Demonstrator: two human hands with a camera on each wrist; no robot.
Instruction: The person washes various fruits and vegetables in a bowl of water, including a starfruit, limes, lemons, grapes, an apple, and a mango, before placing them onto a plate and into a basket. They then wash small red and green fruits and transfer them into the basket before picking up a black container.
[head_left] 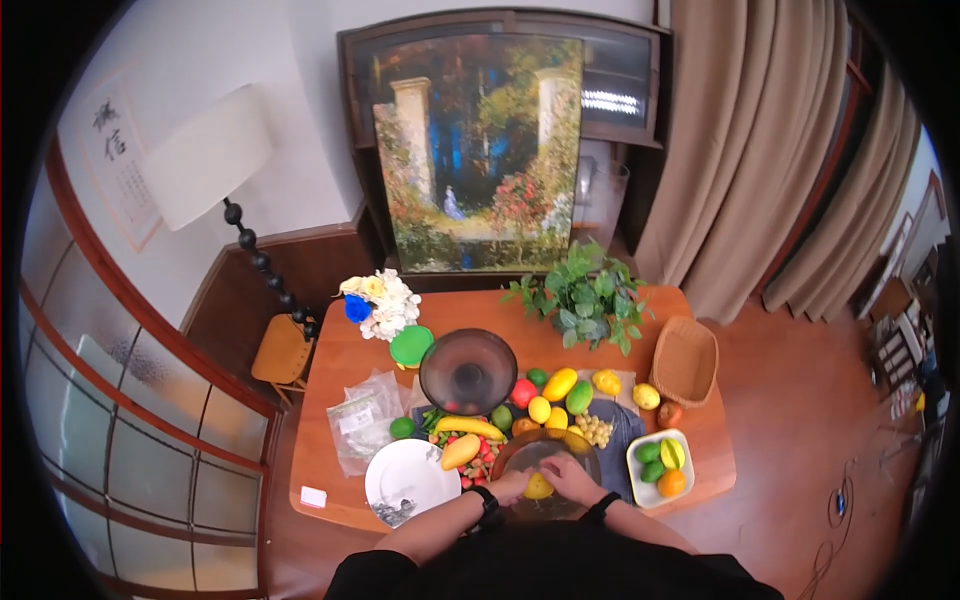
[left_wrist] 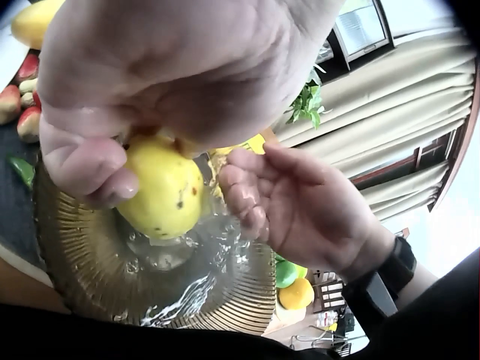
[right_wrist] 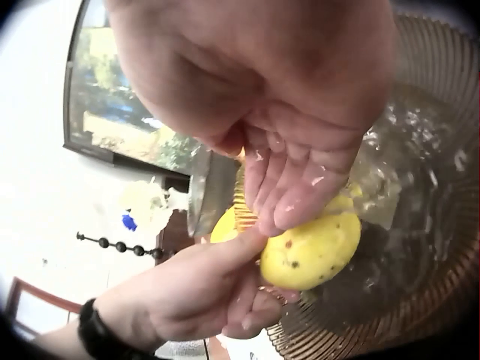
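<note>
My left hand (head_left: 508, 487) grips a yellow fruit with dark spots (left_wrist: 161, 187), thumb and fingers around its side, over an amber ribbed glass bowl (left_wrist: 75, 255) of water. The water (left_wrist: 187, 296) looks stirred and rippled. Wet fingers of my right hand (head_left: 572, 480) are loosely bent, palm turned toward the fruit; in the right wrist view the fingertips (right_wrist: 289, 214) lie right at its top. Nothing shows in the right palm (left_wrist: 307, 202). Both hands are close together above the bowl, near the table's front edge.
Left of the bowl stand a white plate (head_left: 395, 465), a mango (head_left: 460, 450), a banana (head_left: 470, 427) and small red fruits (head_left: 487, 465). A square dish (head_left: 637, 485) holding fruit is at right. Behind are a dark bowl (head_left: 468, 350), a leafy plant (head_left: 590, 295) and a wicker basket (head_left: 686, 360).
</note>
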